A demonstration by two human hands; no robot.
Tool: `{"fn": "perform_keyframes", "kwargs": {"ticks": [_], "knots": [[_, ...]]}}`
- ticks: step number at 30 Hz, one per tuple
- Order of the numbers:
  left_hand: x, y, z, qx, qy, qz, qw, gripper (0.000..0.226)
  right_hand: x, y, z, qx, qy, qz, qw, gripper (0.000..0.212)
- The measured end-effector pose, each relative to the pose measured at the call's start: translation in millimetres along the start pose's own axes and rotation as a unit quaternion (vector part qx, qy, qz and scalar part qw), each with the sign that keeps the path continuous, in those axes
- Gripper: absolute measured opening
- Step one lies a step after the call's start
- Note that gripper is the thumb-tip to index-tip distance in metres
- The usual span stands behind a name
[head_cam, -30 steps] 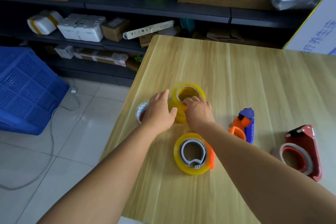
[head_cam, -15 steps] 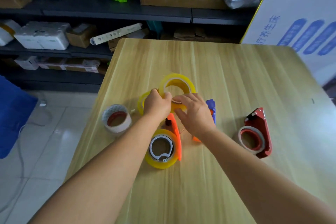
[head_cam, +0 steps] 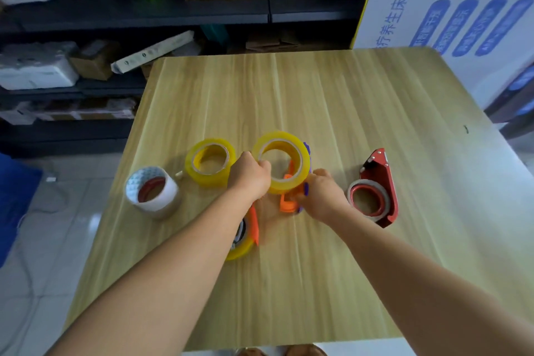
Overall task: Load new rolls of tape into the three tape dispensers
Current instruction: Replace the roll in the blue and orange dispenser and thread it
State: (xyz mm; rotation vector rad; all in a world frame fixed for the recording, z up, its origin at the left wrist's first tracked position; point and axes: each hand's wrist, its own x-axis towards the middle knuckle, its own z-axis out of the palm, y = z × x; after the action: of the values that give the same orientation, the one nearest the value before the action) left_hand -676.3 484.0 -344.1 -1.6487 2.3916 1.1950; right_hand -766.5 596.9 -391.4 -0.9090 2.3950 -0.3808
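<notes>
My left hand (head_cam: 250, 179) grips the near-left rim of a yellow tape roll (head_cam: 284, 178), tilted up above the table. My right hand (head_cam: 323, 195) holds the orange and purple dispenser (head_cam: 290, 202), which sits under and behind that roll. A second yellow roll (head_cam: 209, 162) lies flat to the left. A white roll with a red core (head_cam: 151, 191) stands further left. An orange dispenser loaded with yellow tape (head_cam: 245, 235) lies partly hidden under my left forearm. The red dispenser (head_cam: 378, 188) with a nearly spent roll lies to the right.
The wooden table (head_cam: 289, 95) has bare surface at the back and front. Dark shelves with boxes (head_cam: 95, 61) stand behind it. A white printed carton (head_cam: 448, 3) is at the back right. Tiled floor and a blue crate (head_cam: 14, 196) lie to the left.
The yellow roll has moved right, off the second roll, and over the orange and purple dispenser. My right hand shifted from the roll to that dispenser. The view panned right.
</notes>
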Motion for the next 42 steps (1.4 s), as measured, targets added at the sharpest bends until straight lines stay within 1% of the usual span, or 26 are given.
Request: {"fn": "perform_keyframes", "kwargs": {"ticks": [4, 8, 12, 15, 20, 23, 25, 27, 31, 34, 38, 40, 42], "knots": [[-1.3, 1.2, 15.5, 0.016, -0.022, -0.01, 1.0, 0.041, 7.4, 11.9, -4.7, -0.027, 0.011, 0.027, 0.999, 0.015], [-3.9, 5.1, 27.9, 0.008, -0.059, -0.022, 0.998, 0.048, 5.2, 23.7, -14.3, -0.056, 0.008, 0.023, 0.998, 0.005], [-2.6, 10.6, 39.5, -0.008, -0.079, -0.035, 0.996, 0.051, 1.3, 33.8, -23.4, -0.052, -0.002, 0.021, 0.998, 0.009], [-2.2, 13.4, 45.1, 0.006, -0.086, -0.035, 0.996, 0.049, -3.3, 40.5, -31.1, -0.037, -0.002, 0.028, 0.999, 0.003], [0.8, 18.4, 53.9, 0.072, -0.068, -0.006, 0.995, 0.031, -10.8, 44.8, -38.8, -0.045, -0.013, 0.044, 0.998, 0.026], [0.0, 23.1, 56.1, 0.109, -0.052, 0.009, 0.993, 0.03, -12.5, 46.5, -39.4, -0.045, -0.011, 0.052, 0.998, 0.034], [-0.6, 25.6, 56.1, 0.119, -0.043, 0.016, 0.992, 0.031, -14.1, 47.3, -39.4, -0.043, -0.011, 0.053, 0.998, 0.036], [-0.5, 25.9, 56.0, 0.105, -0.047, 0.011, 0.993, 0.033, -15.7, 48.4, -39.6, -0.038, -0.008, 0.048, 0.998, 0.035], [-5.0, 23.1, 57.2, 0.023, -0.081, -0.022, 0.996, 0.043, -15.6, 53.3, -39.6, -0.015, 0.004, 0.044, 0.999, 0.032], [-7.4, 19.9, 62.2, 0.027, -0.092, -0.024, 0.995, 0.045, -16.6, 58.6, -38.6, -0.013, 0.016, 0.027, 0.999, 0.029], [-11.0, 17.9, 70.8, 0.037, -0.08, -0.016, 0.996, 0.042, -21.5, 61.9, -36.8, 0.011, 0.022, 0.013, 1.0, 0.043], [-11.5, 17.1, 72.9, 0.043, -0.084, -0.021, 0.995, 0.043, -22.8, 60.9, -36.8, 0.018, 0.021, 0.015, 1.0, 0.045], [-11.6, 16.9, 72.5, 0.055, -0.094, -0.025, 0.994, 0.044, -23.3, 58.2, -38.4, 0.001, 0.008, 0.016, 1.0, 0.048]]}}
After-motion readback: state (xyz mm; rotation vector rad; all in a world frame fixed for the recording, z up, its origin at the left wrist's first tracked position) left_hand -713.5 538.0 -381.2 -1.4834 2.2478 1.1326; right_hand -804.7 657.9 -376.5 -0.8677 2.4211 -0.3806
